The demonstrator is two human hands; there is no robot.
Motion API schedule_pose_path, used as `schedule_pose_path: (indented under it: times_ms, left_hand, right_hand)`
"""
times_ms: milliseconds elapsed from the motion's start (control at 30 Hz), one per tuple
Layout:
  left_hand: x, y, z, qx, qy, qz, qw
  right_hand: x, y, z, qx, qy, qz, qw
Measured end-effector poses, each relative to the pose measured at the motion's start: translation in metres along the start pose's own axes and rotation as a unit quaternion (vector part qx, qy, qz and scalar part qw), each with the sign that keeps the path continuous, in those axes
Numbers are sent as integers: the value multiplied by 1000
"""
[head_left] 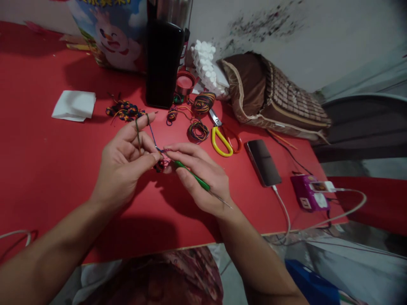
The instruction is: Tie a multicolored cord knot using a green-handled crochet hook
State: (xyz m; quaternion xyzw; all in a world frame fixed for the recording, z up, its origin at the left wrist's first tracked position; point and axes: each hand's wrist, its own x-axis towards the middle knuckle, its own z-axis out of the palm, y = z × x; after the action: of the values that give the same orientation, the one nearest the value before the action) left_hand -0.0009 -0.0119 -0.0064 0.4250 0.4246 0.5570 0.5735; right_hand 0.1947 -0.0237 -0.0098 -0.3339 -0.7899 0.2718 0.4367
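Yarn [153, 132] taut at the hook [193, 175]

The right hand [203, 178] clamps the hook between its fingers; by its tip, the left hand [125, 161] pinches the knotted piece [159, 166], forefinger raised, likely for tension. Beyond the hook: a yarn ball [204, 102].

A folded white paper [73, 105] is lying on the red table [47, 169]; a cartoon-printed bag [114, 40] is standing farther back; a brown cushion [281, 95] is slumping near the wall [305, 42]; here, a cable [275, 189] is trailing from a dark phone [263, 162].
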Motion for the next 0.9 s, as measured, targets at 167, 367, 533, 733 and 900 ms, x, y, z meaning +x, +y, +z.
schedule_pose_path:
  times_ms: [167,367,533,733,900]
  left_hand:
    - [0,1,1,-28,-8,-11,1000]
    - [1,4,0,-26,-13,-13,999]
    - [2,4,-1,3,2,-7,1000]
    - [3,2,-3,14,-12,0,1000]
    - [4,3,-6,17,-25,-13,999]
  right_hand:
    - [1,0,-2,7,-9,5,1000]
    - [2,0,-4,8,-24,7,1000]
    - [1,0,-5,-6,-34,1,999]
    - [1,0,-8,-18,-47,-3,999]
    - [2,-1,-9,4,-49,7,999]
